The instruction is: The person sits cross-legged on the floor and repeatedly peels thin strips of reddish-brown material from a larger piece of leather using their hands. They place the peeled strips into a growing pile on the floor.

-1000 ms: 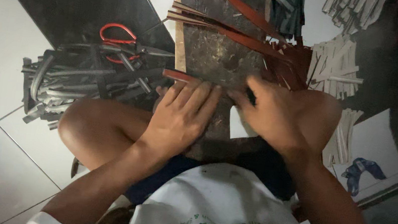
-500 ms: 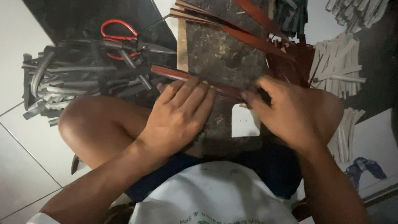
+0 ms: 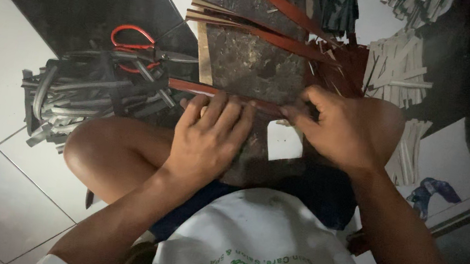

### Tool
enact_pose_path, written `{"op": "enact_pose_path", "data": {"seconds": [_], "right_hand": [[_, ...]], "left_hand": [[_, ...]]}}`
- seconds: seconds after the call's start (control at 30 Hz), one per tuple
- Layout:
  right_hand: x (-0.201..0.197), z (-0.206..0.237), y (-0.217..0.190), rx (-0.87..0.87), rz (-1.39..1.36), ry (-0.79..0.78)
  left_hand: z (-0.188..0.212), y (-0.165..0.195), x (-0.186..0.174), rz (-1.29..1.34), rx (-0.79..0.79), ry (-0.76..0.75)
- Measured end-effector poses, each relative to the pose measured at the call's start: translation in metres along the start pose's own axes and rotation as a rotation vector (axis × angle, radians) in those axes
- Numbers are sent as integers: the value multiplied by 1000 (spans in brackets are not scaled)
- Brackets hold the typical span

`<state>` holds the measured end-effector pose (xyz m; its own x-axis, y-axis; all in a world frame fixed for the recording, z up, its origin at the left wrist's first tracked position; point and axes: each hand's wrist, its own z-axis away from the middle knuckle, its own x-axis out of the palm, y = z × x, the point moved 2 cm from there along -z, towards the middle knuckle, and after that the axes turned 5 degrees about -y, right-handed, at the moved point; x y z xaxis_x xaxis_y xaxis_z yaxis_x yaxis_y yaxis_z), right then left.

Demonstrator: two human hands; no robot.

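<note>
I sit cross-legged with a dark worn board (image 3: 255, 63) resting across my lap. A long red-brown strip (image 3: 192, 88) lies across the board's near end. My left hand (image 3: 210, 138) lies flat with its fingers pressing down on the strip. My right hand (image 3: 345, 130) pinches the strip's right end between thumb and fingers. More red-brown strips (image 3: 271, 35) lie fanned out further up the board.
A heap of dark grey strips (image 3: 84, 98) lies on the tiled floor to my left, with red-handled scissors (image 3: 137, 48) on top. Pale strips (image 3: 398, 68) are piled to the right. A small white piece (image 3: 284, 141) sits on the board.
Both hands have shifted slightly away from me along the board. The strip now lies flatter under my left fingers, and the right hand has closed tighter on its end.
</note>
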<state>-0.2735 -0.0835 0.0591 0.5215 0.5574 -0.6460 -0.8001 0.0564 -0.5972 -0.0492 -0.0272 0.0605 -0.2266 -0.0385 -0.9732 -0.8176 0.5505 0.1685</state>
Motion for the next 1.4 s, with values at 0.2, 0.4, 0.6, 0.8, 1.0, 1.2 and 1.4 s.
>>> {"op": "enact_pose_path", "data": {"seconds": [0.2,0.4,0.6,0.8,1.0,1.2,1.4], "right_hand": [[9,0,-6,-109,20,65],[14,3,-9,-207,95,75],[-1,11,9,-44,-82,-59],[-10,12,18,21,-50,-69],[-12,9,17,12,-59,-63],[-9,13,16,63,-67,-34],[1,9,4,-256,-32,94]], "left_hand": [[0,11,10,134,41,38],[2,11,12,137,25,25],[-1,10,11,180,28,3],[-10,17,11,114,40,-6],[-13,25,11,85,44,-36],[-11,31,12,133,-21,-58],[-2,22,8,102,-30,-10]]}}
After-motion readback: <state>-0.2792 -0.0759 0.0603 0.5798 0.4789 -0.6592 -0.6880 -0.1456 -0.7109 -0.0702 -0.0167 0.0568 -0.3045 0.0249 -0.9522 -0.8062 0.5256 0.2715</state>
